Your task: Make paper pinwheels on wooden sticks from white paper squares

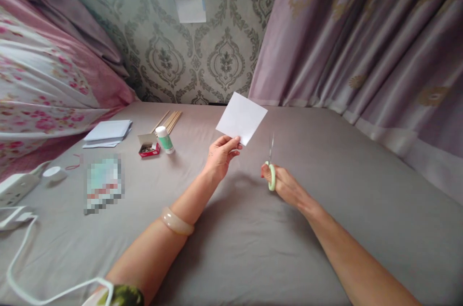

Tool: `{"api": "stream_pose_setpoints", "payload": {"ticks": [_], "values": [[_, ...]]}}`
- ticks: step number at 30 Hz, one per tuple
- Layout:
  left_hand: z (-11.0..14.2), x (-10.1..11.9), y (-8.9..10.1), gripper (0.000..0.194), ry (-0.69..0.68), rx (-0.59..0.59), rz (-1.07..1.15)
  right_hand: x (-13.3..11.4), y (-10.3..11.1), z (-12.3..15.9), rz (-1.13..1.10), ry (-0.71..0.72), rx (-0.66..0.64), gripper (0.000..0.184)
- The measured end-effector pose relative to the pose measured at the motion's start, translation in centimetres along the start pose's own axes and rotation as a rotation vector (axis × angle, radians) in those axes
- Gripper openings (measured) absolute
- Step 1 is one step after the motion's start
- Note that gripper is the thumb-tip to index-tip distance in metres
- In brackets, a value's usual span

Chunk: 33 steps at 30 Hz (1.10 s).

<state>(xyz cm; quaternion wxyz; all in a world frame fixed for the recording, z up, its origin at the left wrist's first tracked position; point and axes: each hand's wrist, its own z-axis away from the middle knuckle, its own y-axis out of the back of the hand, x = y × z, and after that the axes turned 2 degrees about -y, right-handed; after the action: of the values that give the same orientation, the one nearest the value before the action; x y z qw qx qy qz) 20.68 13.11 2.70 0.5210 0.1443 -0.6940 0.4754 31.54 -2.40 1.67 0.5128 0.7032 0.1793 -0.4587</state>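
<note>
My left hand (223, 151) pinches a white square of paper (241, 118) by its lower corner, thumb on top. The paper is held up in the air, turned so one corner points upward. To the right, my right hand (284, 183) grips scissors (272, 176) with pale green handles, fingers through the loops. The two thin blades point away from me and stand slightly apart. They are beside the paper, not touching it.
On the grey sheet at left lie a stack of white paper (107, 132), an opened red box (149, 150), a white-and-green bottle (165, 140), wooden sticks (173, 121), a round white cap (54, 173), a blurred-out item (104, 181) and a power strip (18, 187) with a white cable (54, 300).
</note>
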Motion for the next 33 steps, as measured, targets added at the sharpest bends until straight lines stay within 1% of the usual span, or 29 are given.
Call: {"api": "stream_pose_setpoints", "payload": {"ticks": [6, 11, 18, 33], "values": [[0.8, 0.9, -1.1, 0.033, 0.027, 0.022, 0.037, -1.2, -0.2, 0.7, 0.081, 0.013, -0.214, 0.053], [1.6, 0.8, -1.9, 0.031, 0.048, -0.003, 0.058, -1.5, -0.4, 0.8, 0.161, 0.007, -0.273, 0.052], [2.0, 0.6, -2.2, 0.029, 0.042, -0.024, 0.071, -1.4, -0.4, 0.7, 0.168, 0.041, -0.276, 0.053], [2.4, 0.6, -2.7, 0.029, 0.062, -0.001, 0.107, -1.2, -0.4, 0.6, 0.092, 0.042, -0.244, 0.053]]}}
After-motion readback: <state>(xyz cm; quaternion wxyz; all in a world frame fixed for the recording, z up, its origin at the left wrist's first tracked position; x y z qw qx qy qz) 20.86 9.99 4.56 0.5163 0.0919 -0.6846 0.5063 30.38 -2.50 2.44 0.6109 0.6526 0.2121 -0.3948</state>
